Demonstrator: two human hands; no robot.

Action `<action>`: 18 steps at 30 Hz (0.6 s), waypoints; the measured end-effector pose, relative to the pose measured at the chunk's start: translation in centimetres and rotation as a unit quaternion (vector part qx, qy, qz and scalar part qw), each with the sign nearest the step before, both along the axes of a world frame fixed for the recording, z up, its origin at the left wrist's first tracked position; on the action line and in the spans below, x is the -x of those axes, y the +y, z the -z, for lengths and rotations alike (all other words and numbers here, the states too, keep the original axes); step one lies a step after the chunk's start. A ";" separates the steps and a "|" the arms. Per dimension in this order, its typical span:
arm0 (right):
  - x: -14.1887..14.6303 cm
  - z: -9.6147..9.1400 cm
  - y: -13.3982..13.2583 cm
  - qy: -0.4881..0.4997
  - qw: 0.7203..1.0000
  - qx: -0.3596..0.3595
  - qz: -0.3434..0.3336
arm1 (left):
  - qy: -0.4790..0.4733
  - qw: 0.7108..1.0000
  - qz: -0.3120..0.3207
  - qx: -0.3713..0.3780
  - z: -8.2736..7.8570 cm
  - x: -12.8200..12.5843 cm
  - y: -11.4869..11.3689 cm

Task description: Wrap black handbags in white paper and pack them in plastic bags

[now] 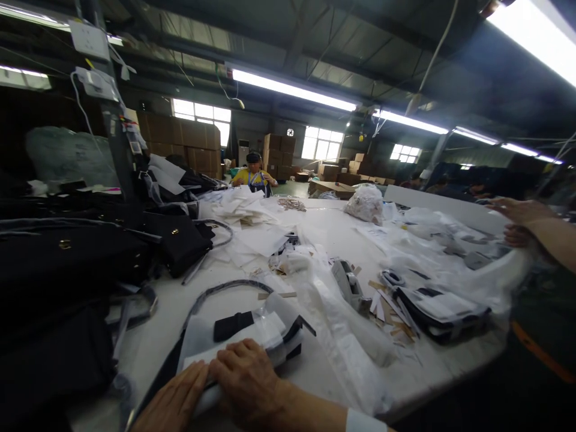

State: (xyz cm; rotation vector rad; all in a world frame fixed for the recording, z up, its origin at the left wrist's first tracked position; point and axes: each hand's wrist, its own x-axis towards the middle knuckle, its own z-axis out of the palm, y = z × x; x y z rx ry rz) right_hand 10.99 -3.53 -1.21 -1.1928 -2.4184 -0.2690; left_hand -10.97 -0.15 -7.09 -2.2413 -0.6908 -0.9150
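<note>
A black handbag (166, 369) lies on the white table in front of me, its upper side covered by white wrapping sheet (265, 329). Its wrapped handle (220, 287) arches toward the far side, and a black strap piece (233, 326) rests on the wrapping. My left hand (175, 396) lies on the near edge of the bag with its fingers stretched out together. Right beside it, my right hand (247, 375) is closed, fingers curled over the bag's wrapped edge; the thumb is hidden.
Black bags (72, 258) are piled at left. White paper sheets (245, 219), a tape dispenser (348, 282) and clear plastic (333, 324) lie beyond. Another wrapped bag (443, 309) sits at right, near a co-worker's hand (517, 219). A person (254, 177) in yellow is at the back.
</note>
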 end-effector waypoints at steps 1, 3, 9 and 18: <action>-1.0 -0.7 -0.4 0.034 0.999 0.015 -0.009 | -0.007 1.000 -0.001 0.010 0.2 0.2 -0.1; -3.5 -2.1 -1.1 0.118 0.993 0.032 0.006 | -0.017 0.999 -0.009 0.031 0.6 0.4 -0.5; -5.8 -2.7 -1.9 0.199 0.977 0.073 0.019 | -0.011 0.997 -0.027 0.076 1.2 -0.2 -1.7; -0.7 1.7 0.2 0.058 0.986 0.155 0.012 | -0.026 0.989 -0.057 0.137 -0.8 -1.7 -2.9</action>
